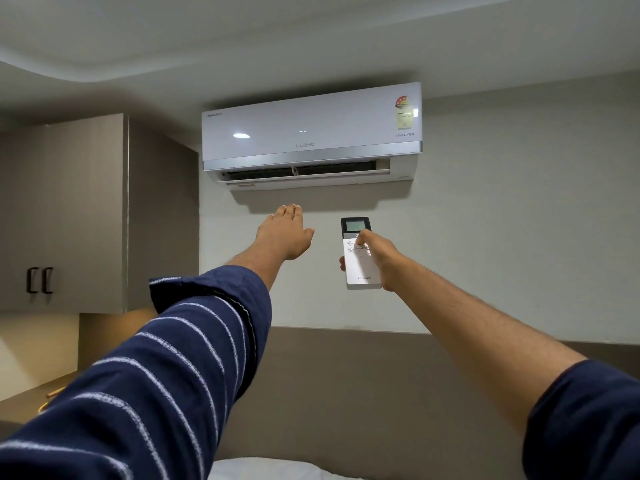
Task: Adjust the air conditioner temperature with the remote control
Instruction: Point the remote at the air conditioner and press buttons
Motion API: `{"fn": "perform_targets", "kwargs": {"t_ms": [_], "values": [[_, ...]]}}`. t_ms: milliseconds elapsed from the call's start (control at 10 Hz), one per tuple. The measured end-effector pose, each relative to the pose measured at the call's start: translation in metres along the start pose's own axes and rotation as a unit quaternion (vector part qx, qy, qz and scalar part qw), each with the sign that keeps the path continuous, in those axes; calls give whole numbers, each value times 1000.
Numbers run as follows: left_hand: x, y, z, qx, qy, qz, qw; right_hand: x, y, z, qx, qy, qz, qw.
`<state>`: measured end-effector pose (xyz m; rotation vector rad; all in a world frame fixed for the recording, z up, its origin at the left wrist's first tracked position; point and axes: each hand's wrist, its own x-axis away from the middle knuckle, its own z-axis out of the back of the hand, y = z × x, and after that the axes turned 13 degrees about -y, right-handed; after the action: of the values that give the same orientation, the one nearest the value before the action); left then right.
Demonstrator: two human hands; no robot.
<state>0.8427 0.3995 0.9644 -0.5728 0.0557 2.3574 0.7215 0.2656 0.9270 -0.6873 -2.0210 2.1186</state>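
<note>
A white wall-mounted air conditioner [311, 133] hangs high on the wall, its lower flap open and two small lights lit on its front. My right hand [379, 256] holds a white remote control [360, 268] upright below the unit, with the thumb resting on the buttons just under its small dark-framed screen. My left hand [284, 233] is stretched out flat toward the underside of the air conditioner, fingers together, thumb apart, holding nothing. Both arms are fully extended.
A grey-brown wall cabinet [69, 209] with two black handles hangs at the left. Under it is a lit shelf niche [41, 358]. A dark padded panel [346, 375] covers the lower wall, and white bedding [270, 471] shows at the bottom edge.
</note>
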Motion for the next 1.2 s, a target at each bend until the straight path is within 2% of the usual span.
{"fn": "perform_targets", "kwargs": {"t_ms": [1200], "values": [[4, 11, 5, -8, 3, -1, 1000, 4, -4, 6, 13, -18, 12, 1000]]}}
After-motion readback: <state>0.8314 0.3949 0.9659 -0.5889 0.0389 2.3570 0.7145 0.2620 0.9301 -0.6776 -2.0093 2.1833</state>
